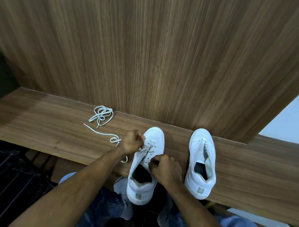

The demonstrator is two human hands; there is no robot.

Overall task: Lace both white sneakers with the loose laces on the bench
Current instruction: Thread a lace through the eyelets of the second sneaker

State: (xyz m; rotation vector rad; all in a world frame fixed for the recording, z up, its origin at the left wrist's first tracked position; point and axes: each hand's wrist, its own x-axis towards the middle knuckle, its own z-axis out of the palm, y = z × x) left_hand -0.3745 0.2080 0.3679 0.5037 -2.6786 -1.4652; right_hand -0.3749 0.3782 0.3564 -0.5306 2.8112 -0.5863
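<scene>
My left hand [131, 142] pinches a lace [144, 150] beside the left sneaker [145, 164], and my right hand [165, 168] has its fingers curled at the eyelets, though I cannot tell what they hold. That sneaker sits at the tabletop [53, 134] edge, partly laced. The right sneaker [201, 163] stands apart; a loose lace [102, 115] lies coiled left.

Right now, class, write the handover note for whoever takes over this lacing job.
Left hand pinches the lace at the left sneaker; right hand pinches at its eyelets.
Both sneakers sit on the bench; the spare lace lies coiled to the left.
Done: lower eyelets of the left sneaker.
Left: its upper eyelets, then most of the right sneaker.
</scene>
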